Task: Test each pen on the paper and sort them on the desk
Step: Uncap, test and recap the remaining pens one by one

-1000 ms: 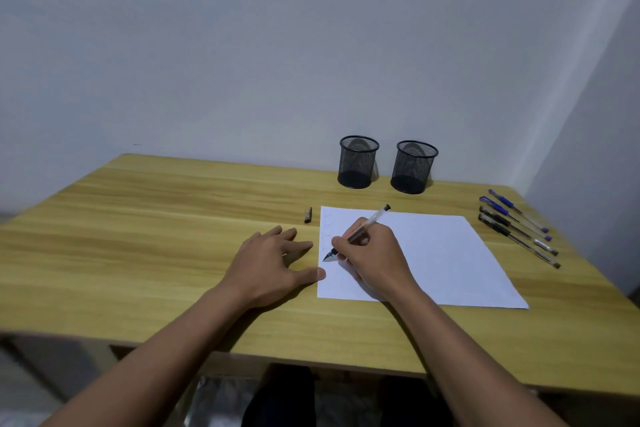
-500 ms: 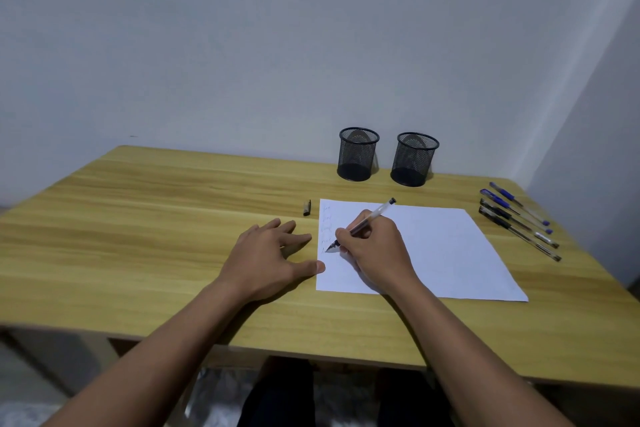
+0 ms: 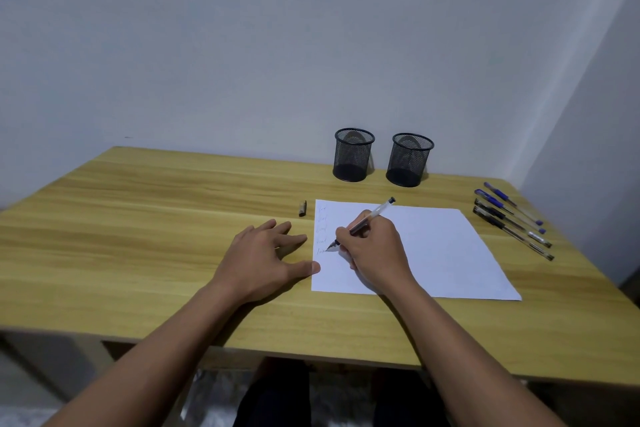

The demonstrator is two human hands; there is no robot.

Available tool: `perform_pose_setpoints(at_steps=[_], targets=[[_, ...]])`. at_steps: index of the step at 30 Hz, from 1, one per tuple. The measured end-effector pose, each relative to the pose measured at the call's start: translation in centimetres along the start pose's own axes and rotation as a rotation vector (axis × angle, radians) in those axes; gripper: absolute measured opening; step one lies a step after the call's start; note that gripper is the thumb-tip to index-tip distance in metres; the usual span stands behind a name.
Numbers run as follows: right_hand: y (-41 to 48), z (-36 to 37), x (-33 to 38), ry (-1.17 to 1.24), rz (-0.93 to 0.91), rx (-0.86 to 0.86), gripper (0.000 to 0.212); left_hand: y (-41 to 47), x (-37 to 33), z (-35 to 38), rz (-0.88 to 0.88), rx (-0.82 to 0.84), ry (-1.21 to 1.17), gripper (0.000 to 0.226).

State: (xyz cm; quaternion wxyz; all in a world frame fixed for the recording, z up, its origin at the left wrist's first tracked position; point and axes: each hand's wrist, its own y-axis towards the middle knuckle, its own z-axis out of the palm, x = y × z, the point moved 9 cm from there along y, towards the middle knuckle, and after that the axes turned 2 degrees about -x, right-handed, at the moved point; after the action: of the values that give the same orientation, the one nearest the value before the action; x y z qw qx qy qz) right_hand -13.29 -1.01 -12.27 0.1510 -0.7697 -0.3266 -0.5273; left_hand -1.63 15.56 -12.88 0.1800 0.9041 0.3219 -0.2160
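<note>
A white sheet of paper [image 3: 436, 246] lies on the wooden desk [image 3: 138, 218]. My right hand [image 3: 375, 250] grips a clear pen with a black tip [image 3: 379, 211], its nib touching the paper's left margin below several faint scribbled lines. My left hand [image 3: 263, 258] lies flat on the desk with fingers spread, the thumb touching the paper's left edge. The pen's cap [image 3: 302, 208] lies on the desk left of the paper. Several capped pens [image 3: 512, 218], blue and black, lie side by side at the right.
Two black mesh pen cups [image 3: 353, 154] [image 3: 409, 159] stand at the back of the desk by the wall. A side wall closes in at the right, just past the row of pens. The desk's front edge runs under my forearms.
The pen's nib has moved a little along the left margin and a new short scribble has appeared there. My left hand has stayed put. The view has tilted slightly.
</note>
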Motion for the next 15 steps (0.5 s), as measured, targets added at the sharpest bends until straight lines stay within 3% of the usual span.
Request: perform_pose_setpoints(at_steps=[15], targets=[[-0.02, -0.15, 0.36, 0.014, 0.001, 0.016, 0.018, 0.06, -0.08, -0.2, -0.013, -0.003, -0.006, 0.085]])
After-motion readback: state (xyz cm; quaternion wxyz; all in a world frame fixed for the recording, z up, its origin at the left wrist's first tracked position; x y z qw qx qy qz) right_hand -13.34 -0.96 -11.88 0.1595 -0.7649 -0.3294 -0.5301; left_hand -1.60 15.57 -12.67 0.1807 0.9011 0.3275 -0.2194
